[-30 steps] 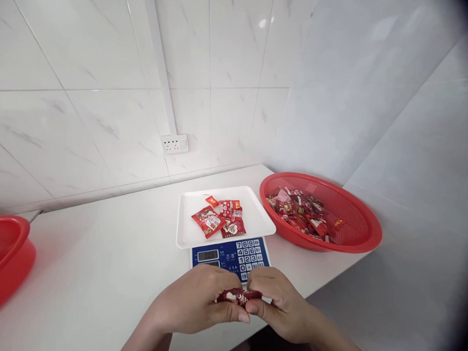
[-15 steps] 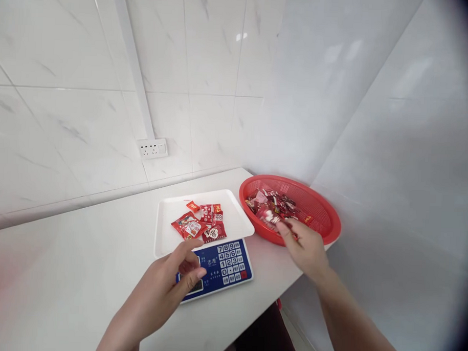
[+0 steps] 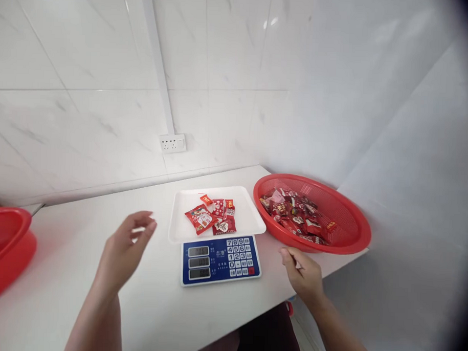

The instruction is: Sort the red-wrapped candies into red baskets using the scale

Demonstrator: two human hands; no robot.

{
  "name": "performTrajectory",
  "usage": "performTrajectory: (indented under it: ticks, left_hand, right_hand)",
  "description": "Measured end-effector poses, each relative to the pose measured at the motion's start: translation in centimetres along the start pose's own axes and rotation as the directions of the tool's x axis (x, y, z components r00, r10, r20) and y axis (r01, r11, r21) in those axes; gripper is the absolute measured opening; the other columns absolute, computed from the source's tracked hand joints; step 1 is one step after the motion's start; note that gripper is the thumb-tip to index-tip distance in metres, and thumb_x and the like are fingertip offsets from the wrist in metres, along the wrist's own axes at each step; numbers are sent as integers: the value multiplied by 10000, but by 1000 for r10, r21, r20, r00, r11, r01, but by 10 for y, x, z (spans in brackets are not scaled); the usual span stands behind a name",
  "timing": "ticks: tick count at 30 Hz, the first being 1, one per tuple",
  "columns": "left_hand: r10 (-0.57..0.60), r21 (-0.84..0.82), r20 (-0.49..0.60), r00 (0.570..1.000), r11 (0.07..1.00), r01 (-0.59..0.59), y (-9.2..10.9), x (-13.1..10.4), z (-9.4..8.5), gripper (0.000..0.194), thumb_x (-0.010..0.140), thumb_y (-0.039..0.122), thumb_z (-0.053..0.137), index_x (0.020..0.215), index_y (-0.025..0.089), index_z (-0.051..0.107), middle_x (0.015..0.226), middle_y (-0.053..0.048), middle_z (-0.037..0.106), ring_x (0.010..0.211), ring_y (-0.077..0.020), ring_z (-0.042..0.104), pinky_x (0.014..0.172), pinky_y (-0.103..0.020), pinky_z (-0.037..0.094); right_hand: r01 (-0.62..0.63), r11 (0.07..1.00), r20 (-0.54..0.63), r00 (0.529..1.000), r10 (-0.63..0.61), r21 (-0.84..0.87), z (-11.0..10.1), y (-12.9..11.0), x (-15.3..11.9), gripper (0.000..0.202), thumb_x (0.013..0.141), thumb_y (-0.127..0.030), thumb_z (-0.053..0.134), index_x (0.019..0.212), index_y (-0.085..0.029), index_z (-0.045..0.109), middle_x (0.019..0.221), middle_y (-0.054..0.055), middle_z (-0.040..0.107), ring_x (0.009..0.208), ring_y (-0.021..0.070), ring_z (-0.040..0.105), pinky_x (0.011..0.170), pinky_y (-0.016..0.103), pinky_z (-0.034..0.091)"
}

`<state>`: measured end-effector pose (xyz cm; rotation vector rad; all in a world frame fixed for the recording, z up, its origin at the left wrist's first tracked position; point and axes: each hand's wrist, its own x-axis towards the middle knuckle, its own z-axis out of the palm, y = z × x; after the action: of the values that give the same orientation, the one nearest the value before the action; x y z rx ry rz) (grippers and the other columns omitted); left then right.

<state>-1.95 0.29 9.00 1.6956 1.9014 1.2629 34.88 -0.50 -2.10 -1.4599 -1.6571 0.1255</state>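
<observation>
Several red candy packets [image 3: 202, 219] lie on the white tray [image 3: 179, 214] of a scale, whose blue panel [image 3: 222, 260] has number keys and three small displays. My left hand [image 3: 126, 248] hovers over the table left of the scale, fingers curved, thumb and fingertips a little apart, nothing between them. To the right of the panel is my right hand [image 3: 301, 272], in front of the red basket [image 3: 349, 220], with thumb and fingers closed together; no object shows in it. Many red and dark red packets [image 3: 294, 213] fill the basket's lower part.
Part of another red basket [image 3: 12, 255] stands at the left edge. The white table [image 3: 156, 316] runs along a tiled wall with a socket strip [image 3: 172, 143]. A plain wall rises at the right.
My left hand has moved left, off the scale's panel. My right hand has come back from the basket, and the packet it held is no longer in it. The view has turned left.
</observation>
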Motion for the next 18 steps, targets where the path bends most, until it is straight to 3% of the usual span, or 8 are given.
performTrajectory:
  ticks: [2, 4, 6, 8, 13, 18]
  left_hand:
    - [9, 266, -170, 985, 963, 37, -27, 10, -20, 500, 768, 501, 519, 1189, 234, 497, 1208, -130, 557, 1037, -313, 569, 850, -461, 458]
    - [62, 522, -261, 963, 849, 87, -57, 16, -43, 588, 786, 514, 468, 1286, 211, 410, 1380, -162, 400, 1274, -389, 345, 988, -589, 309]
    - [-67, 624, -354, 933, 726, 289, -86, 17, -70, 639, 791, 575, 400, 1333, 244, 330, 1482, -125, 242, 1332, -450, 179, 966, -705, 216]
    - [-119, 649, -421, 899, 653, 391, -113, 15, -96, 645, 780, 582, 381, 1344, 283, 286, 1508, -90, 187, 1335, -477, 110, 935, -755, 170]
    - [-271, 646, -475, 837, 540, 540, -153, 9, -137, 668, 693, 531, 463, 1277, 221, 373, 1403, -156, 376, 1269, -543, 220, 785, -817, 280]
    - [-328, 666, -470, 820, 479, 573, -159, 13, -140, 607, 722, 547, 392, 1228, 213, 424, 1217, -227, 511, 1180, -546, 358, 744, -810, 298]
  right_hand:
    - [-69, 996, 105, 993, 63, 58, 16, 10, -8, 415, 887, -463, 385, 663, -198, 612, 530, 5, 548, 509, 136, 518, 534, 238, 422]
    - [-172, 977, 184, 972, 147, 123, 30, 22, -12, 452, 874, -521, 373, 666, -194, 607, 535, 4, 545, 516, 136, 522, 528, 232, 422]
    - [-281, 939, 224, 945, 236, 197, 40, 33, -12, 468, 856, -567, 376, 716, -187, 613, 554, 8, 554, 530, 145, 531, 537, 239, 433]
    - [-358, 901, 243, 922, 300, 246, 47, 41, -11, 483, 836, -599, 387, 748, -182, 613, 567, 14, 561, 535, 154, 533, 546, 252, 442]
    - [-367, 906, 279, 911, 303, 213, 50, 45, -10, 484, 829, -609, 391, 757, -185, 615, 597, 21, 573, 581, 167, 547, 603, 271, 441]
    - [-350, 918, 271, 917, 293, 190, 50, 44, -12, 490, 837, -606, 374, 769, -186, 616, 601, 20, 581, 590, 169, 554, 615, 271, 441]
